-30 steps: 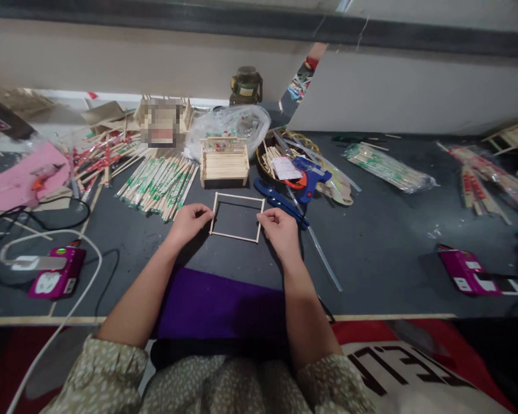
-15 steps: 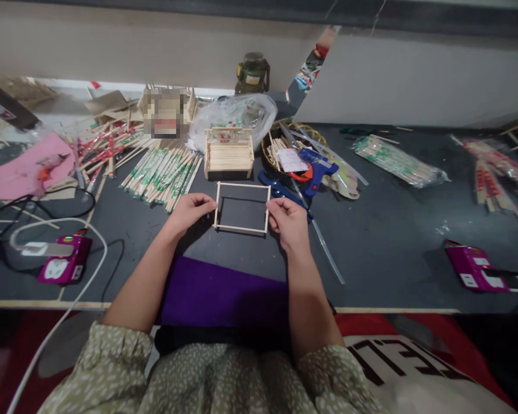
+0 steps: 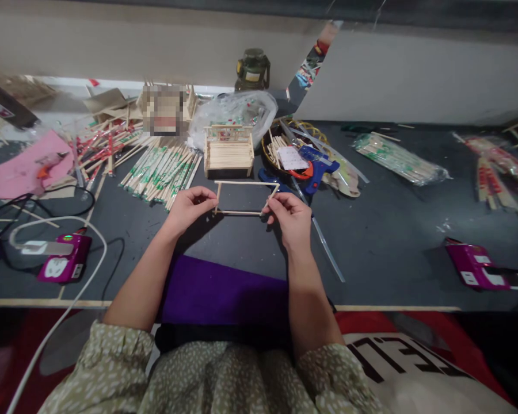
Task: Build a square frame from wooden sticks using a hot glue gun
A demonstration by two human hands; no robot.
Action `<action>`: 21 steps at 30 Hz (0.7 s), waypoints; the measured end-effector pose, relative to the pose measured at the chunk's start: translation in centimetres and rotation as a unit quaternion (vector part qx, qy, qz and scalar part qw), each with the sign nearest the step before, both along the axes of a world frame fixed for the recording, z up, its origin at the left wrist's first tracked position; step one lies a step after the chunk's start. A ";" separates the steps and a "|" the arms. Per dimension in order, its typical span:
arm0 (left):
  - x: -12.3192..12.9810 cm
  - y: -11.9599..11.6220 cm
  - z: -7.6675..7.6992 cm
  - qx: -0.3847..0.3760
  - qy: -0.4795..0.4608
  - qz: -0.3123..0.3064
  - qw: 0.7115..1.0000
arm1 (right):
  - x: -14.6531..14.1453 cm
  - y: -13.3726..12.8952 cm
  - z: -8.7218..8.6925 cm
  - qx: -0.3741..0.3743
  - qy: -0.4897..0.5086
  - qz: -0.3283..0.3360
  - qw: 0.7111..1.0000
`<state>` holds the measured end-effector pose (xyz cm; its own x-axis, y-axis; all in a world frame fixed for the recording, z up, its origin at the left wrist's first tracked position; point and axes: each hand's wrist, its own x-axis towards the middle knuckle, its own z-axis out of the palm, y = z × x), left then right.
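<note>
A rectangular frame of thin wooden sticks (image 3: pixel 246 183) is held above the dark table, tilted. My left hand (image 3: pixel 194 208) pinches its left side stick between thumb and fingers. At the other end, my right hand (image 3: pixel 288 217) grips the right side stick, and its fingertips hide part of the lower right corner. Just beyond the frame stands a small bench built of wooden sticks (image 3: pixel 228 155). Wrapped chopsticks (image 3: pixel 162 172) lie in a fan behind my left hand. A blue glue gun (image 3: pixel 317 169) rests beyond my right hand.
A basket (image 3: pixel 268 155) with short sticks sits behind the glue gun, and a clear glue stick (image 3: pixel 328 250) lies to its front. Purple boxes with cables (image 3: pixel 64 259) are at the left and right. Purple cloth (image 3: pixel 224 293) covers the near edge. A green jar-shaped object (image 3: pixel 253 70) stands behind.
The stick frame has tipped, so its lower edge appears higher and its outline flatter. My right hand has turned slightly and shifted down along the right side; my left hand stays nearly in place.
</note>
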<state>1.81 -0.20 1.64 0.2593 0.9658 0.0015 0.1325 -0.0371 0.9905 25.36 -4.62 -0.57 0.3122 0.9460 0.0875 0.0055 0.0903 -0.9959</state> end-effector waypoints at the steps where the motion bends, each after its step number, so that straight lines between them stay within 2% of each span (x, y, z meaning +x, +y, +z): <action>1: 0.0 0.0 0.0 0.003 0.000 0.001 1.000 | 0.0 0.0 0.0 0.001 0.003 0.001 1.000; 8: 0.2 0.0 -0.2 -0.006 0.021 0.017 1.000 | -0.2 -0.2 0.7 -0.044 0.018 0.010 0.999; 12: 0.2 0.0 -0.3 -0.057 0.028 0.003 0.998 | -0.3 -0.3 0.8 -0.072 0.031 0.019 0.997; 15: 0.3 0.1 -0.4 -0.086 0.026 0.000 0.996 | -0.4 -0.3 0.7 -0.075 0.046 0.025 0.996; 21: 0.3 0.2 -0.6 -0.079 0.027 0.011 0.996 | -0.4 -0.4 0.7 -0.072 0.063 0.038 0.995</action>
<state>2.15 -0.04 1.08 0.2344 0.9583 -0.1634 0.1841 0.1213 0.9754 24.92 -4.97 0.10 0.2392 0.9671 -0.0863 -0.1206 -0.0585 -0.9910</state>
